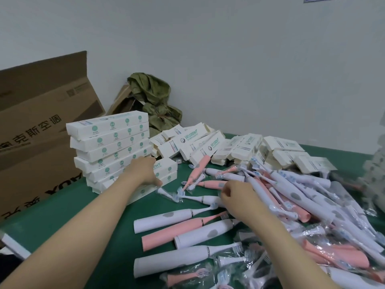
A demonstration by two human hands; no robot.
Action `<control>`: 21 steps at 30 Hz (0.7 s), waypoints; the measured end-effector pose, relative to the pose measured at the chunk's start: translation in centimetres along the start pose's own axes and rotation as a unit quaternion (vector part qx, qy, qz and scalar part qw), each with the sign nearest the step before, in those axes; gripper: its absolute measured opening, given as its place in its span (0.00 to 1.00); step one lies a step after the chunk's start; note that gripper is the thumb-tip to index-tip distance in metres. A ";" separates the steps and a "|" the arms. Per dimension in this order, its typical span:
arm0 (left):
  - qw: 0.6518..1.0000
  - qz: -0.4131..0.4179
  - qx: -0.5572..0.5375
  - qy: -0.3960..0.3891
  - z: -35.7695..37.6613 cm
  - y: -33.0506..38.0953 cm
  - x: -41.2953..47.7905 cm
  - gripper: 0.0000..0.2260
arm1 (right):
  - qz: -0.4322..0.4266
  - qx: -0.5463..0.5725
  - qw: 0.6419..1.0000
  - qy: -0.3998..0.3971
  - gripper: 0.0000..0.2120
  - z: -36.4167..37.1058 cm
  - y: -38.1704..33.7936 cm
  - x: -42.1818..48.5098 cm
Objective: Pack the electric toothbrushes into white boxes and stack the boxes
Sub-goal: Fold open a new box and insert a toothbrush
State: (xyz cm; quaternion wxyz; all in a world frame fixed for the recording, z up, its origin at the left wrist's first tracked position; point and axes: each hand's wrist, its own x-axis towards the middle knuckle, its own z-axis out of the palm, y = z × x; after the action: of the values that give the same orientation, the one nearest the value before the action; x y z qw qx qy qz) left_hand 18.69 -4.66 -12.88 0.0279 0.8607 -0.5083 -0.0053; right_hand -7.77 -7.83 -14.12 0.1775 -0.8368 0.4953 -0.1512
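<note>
Head camera: a person's bare forearms reach over a green table (62, 215) with a matte, felt-like top. The left hand (145, 172) rests on a white cardboard box (166, 170) that tops a low stack. Just beside it is a taller stack of boxes (110, 142), long flat cartons printed with round teal marks and laid slightly fanned. The thumb lies straight along the box's near face. The other fingers are hidden behind the back of the hand, so it cannot be told whether they curl round the box.

The right hand (239, 195) is down at the near edge of a heap of electric toothbrushes (291, 195). These are smooth tapered plastic handles in white and pink, each with a grey oval button, many in crinkled clear wrap. Its fingers curl downward among them; whether they hold one cannot be told.

Nearer the camera, a white toothbrush (166, 220) and a pink toothbrush (181, 232) lie side by side on the green surface. Small brush heads (177, 195) in clear wrap are scattered between the hands. Behind the heap, loose boxes (208, 142) lie tumbled, some with end flaps open. A brown corrugated carton (41, 122) with black printed characters stands at the left. A crumpled olive-green bag (154, 101) sits behind the stacks against the white wall.
</note>
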 end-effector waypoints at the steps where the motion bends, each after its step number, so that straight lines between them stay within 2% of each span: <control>1: 1.000 -0.001 0.008 0.002 0.0 0.1 0.0 0.30 | -0.002 -0.001 1.000 -0.003 0.11 0.0 0.0 0.0; 5: 0.998 -0.010 0.020 0.059 -0.4 1.9 0.0 0.23 | -0.012 0.022 0.999 -0.020 0.09 0.0 0.0 0.1; 8: 0.990 0.048 -0.046 0.121 -0.8 5.0 0.9 0.20 | -0.005 0.046 0.999 -0.012 0.10 -0.7 0.6 0.1; 12: 0.986 0.081 -0.096 0.106 -0.9 10.1 3.1 0.15 | 0.007 0.032 0.999 0.011 0.09 -1.6 2.6 -0.1; 16: 0.994 0.026 -0.081 0.074 0.3 11.2 5.7 0.15 | 0.015 0.002 1.000 0.010 0.10 -1.2 3.5 -0.1; 21: 0.995 0.030 -0.033 0.093 2.0 11.4 8.1 0.16 | 0.000 -0.028 0.999 0.038 0.11 -1.0 3.5 0.9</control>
State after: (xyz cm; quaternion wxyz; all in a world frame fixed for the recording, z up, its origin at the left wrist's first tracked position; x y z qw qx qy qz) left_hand 12.59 -17.36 -14.09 0.1029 0.8407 -0.5283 0.0587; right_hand -10.49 -10.29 -14.68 0.1351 -0.8352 0.5057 -0.1688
